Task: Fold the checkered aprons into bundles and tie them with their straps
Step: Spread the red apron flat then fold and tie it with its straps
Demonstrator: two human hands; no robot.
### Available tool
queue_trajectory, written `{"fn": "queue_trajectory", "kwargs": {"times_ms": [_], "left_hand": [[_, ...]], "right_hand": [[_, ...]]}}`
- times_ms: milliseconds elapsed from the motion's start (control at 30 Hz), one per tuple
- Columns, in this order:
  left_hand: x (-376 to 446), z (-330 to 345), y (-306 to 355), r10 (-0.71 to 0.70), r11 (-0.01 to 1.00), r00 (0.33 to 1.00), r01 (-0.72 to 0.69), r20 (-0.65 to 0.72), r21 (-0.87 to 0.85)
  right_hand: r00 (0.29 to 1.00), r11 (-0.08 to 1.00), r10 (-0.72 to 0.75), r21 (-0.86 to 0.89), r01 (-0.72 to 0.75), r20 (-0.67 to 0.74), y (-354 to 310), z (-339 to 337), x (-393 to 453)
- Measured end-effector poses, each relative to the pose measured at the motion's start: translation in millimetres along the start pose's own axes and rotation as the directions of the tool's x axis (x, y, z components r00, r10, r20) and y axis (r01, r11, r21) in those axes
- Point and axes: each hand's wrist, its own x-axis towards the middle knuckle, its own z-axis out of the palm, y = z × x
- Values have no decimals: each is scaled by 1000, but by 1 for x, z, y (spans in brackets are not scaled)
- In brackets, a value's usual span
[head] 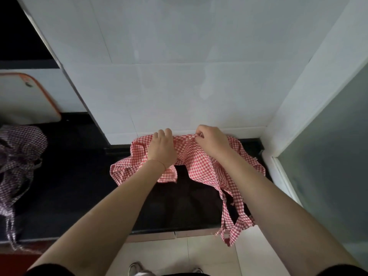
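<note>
- Nearest the person, the red apron's straps spill off the near edge of the dark bench on the right and hang loose over the pale floor tiles; they look tangled in a loop, not tied round anything.
- Further in, the red checkered apron lies rumpled on the bench, spread roughly left to right along the wall, so its long axis runs across the scene; one flap droops toward the near left, and the strap end trails to the near right.
- The left hand lies on the cloth at the far edge, fingers curled down into it, seeming to bunch or pin the fabric there.
- The right hand, just to the right, pinches a thin edge or strap of the apron between thumb and fingertips, lifting it slightly.
- I'd say this is early in the job: the cloth is being straightened or gathered, and no folded bundle exists yet. Next, the apron needs flattening and folding in on itself, with the dangling straps drawn back up so they are free for wrapping.
- Off at the far left, a purple checkered apron sits in a heap, its ties hanging over the bench edge, unfolded too.
- Beyond it leans a white board with an orange rim, against the tiled wall.
</note>
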Motion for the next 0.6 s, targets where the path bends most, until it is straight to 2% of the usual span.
{"fn": "queue_trajectory", "kwargs": {"times_ms": [167, 267, 367, 433, 467, 533, 600], "left_hand": [[-9, -8, -12, -83, 996, 996, 82, 34, 31], [-15, -8, -21, -131, 989, 991, 128, 40, 70], [-21, -9, -26, -192, 979, 980, 188, 51, 76], [-24, -8, -33, -235, 969, 966, 225, 110, 99], [-27, -9, -39, -260, 965, 955, 250, 146, 84], [-29, -15, -49, -326, 940, 919, 340, 223, -25], [-29, -24, -55, -388, 857, 884, 451, 262, -250]], "right_hand": [[997, 998, 66, -9, -67, -33, 11, 26, -14], [986, 987, 161, 0, -161, 50, 18, 52, -32], [924, 944, 328, -105, -313, 195, 32, 80, -60], [856, 887, 462, -107, -450, 231, 40, 86, -74], [820, 853, 516, -58, -519, 248, 39, 81, -78], [794, 810, 550, 67, -583, 257, 36, 62, -77], [820, 791, 549, 216, -573, 164, 28, 36, -69]]}}
